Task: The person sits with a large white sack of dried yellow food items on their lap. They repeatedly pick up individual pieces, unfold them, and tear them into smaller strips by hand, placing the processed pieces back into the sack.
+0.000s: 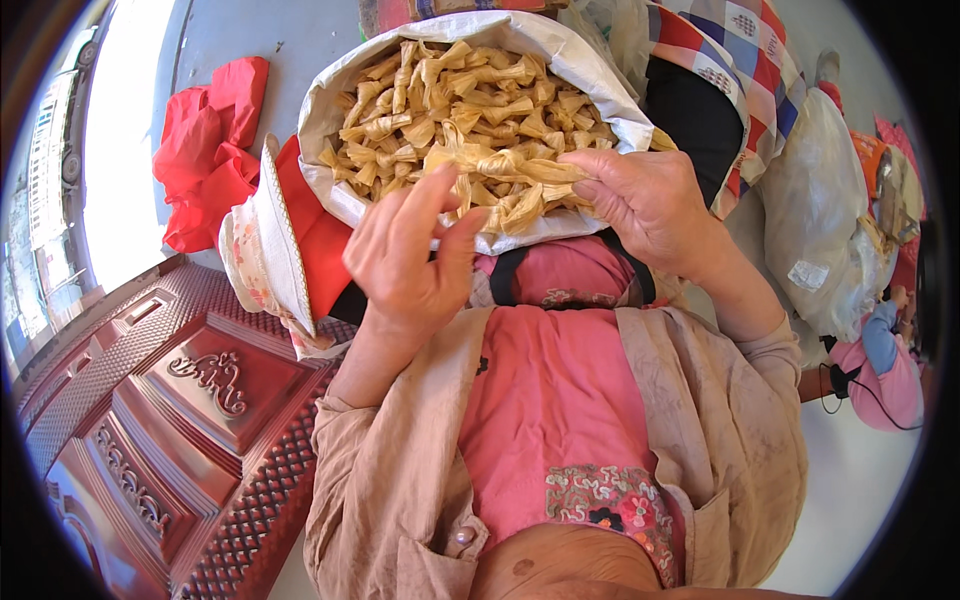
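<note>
A white woven sack (559,52) with its rim rolled down is filled with many knotted strips of dry yellow husk (480,82). Over its near edge, my right hand (645,202) pinches one end of a knotted husk strip (536,169) between thumb and forefinger. The knot lies to the left of those fingertips. My left hand (416,255) is at the left end of that strip, thumb and forefinger apart, with no husk plainly between them.
A white sun hat (274,240) and red cloth bags (206,150) are at the left, above an embossed dark red metal door (202,382). Checked cloth (757,67) and a clear plastic bag (814,202) lie at the right. Another person in pink (881,375) is at the far right.
</note>
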Demonstrator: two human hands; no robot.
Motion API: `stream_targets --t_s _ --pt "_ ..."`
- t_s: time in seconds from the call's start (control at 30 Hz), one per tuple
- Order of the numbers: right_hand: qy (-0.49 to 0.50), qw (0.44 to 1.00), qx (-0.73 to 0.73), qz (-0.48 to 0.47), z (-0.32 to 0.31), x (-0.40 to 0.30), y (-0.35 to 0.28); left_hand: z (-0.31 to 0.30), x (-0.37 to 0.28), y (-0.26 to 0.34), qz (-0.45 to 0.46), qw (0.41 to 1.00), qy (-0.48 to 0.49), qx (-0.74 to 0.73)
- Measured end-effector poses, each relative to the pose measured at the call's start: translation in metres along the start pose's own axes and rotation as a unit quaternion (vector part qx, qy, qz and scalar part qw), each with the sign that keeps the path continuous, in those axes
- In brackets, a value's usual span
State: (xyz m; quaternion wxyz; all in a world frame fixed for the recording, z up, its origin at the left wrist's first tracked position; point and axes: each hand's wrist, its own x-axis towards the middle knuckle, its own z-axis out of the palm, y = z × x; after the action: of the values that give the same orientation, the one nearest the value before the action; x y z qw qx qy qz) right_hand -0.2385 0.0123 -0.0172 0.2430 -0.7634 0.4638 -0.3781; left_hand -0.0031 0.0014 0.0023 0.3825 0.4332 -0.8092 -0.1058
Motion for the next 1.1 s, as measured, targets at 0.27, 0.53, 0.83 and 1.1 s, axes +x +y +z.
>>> stream_targets --t_s 0.27,0.53,0.83,1.1 --pt "-0.059 0.997 0.040 0.004 0.021 -0.006 -0.004 0.019 0.000 -0.003 -0.052 0.996 -0.070 -0.028" --pt "-0.077 0.980 0.185 0.015 0.022 -0.008 -0.011 0.018 -0.002 0.002 -0.235 0.924 -0.038 -0.298" --pt "-0.135 0.959 0.247 0.024 0.008 -0.006 -0.021 0.026 -0.001 -0.010 0.042 0.988 0.109 -0.098" --pt "-0.097 0.962 0.249 0.051 -0.001 -0.003 -0.006 0.017 0.006 -0.017 0.089 0.994 0.052 -0.041"
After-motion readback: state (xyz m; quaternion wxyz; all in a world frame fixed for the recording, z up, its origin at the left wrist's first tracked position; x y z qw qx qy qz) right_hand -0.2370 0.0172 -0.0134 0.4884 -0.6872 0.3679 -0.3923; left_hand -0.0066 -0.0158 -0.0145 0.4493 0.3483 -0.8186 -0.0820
